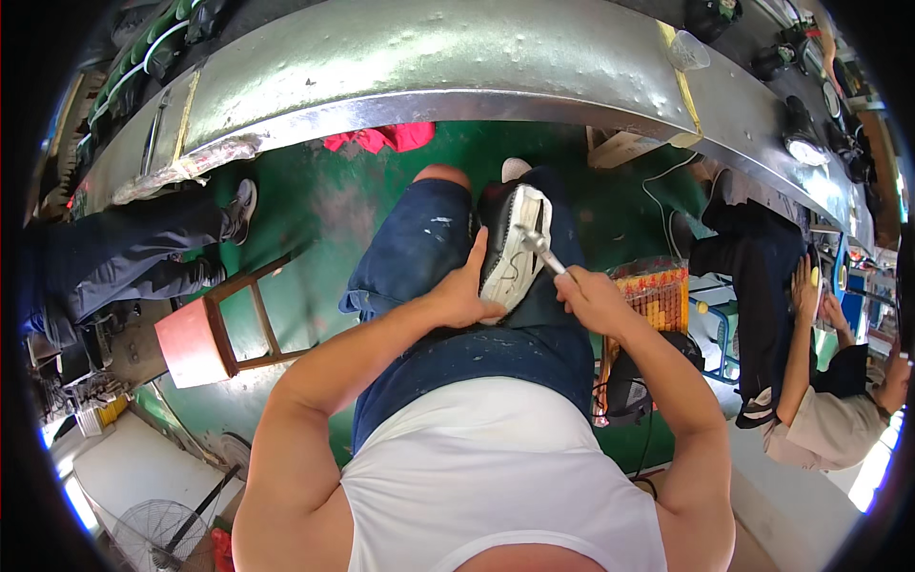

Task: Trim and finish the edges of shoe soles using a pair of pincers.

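Observation:
Across my thighs lies a shoe (503, 278), its underside turned up toward me. Its upper is black, and the underside is whitish with dark, curved marks. My left hand (462, 294) is closed on the near end of the shoe, thumb and fingers on opposite edges. In my right hand (589, 299) is a hammer (545, 252), gripped by its handle. The metal hammer head is over the middle of the underside; whether it touches cannot be told.
A long metal bench (429, 67) crosses in front of my knees. Red cloth (386, 138) lies on the green floor beneath it. To the left is a wooden stool (205, 338) on its side. On the right stand a beaded seat (658, 296) and a seated person (762, 276).

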The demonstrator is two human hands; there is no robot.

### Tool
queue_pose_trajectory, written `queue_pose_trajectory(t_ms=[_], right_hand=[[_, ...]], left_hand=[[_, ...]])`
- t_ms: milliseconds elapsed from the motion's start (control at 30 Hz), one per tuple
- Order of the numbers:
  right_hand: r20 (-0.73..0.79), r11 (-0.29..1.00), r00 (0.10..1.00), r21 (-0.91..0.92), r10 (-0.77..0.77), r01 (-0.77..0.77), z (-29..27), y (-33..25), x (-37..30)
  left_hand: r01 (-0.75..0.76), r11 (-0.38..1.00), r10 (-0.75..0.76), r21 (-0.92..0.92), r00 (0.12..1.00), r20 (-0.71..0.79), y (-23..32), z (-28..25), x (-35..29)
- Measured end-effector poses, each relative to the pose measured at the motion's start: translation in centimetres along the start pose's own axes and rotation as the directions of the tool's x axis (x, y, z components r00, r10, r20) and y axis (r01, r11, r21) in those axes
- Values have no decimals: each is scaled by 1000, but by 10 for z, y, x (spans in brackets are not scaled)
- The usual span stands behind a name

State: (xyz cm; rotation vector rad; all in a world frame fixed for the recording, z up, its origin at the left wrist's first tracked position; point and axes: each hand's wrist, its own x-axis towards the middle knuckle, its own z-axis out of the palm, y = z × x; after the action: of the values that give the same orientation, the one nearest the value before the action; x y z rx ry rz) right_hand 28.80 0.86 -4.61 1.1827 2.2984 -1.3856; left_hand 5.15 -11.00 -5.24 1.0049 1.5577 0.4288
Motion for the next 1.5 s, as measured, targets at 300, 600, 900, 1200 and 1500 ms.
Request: queue_pose_trajectory(t_ms=[300, 600, 900, 1200, 1500], right_hand=[[-211, 706, 977, 690, -14, 159, 8, 25, -16], [-219, 784, 976, 610, 22, 119, 16, 18, -26], [90, 986, 991, 139, -100, 87, -17, -7, -48], [136, 983, 981, -100, -139, 153, -43, -20, -37], [239, 986, 968, -131, -71, 105, -66, -38, -30]], left_hand=[[-544, 797, 603, 261, 699, -384, 65, -78, -29], [-179, 970, 176, -164, 984, -32, 42, -48, 89], [-354, 887, 459, 296, 743, -487, -6, 8, 8], [-492, 687, 727, 535, 488, -483, 2, 16, 11], [-492, 676, 736, 549, 488, -469, 2, 16, 15]])
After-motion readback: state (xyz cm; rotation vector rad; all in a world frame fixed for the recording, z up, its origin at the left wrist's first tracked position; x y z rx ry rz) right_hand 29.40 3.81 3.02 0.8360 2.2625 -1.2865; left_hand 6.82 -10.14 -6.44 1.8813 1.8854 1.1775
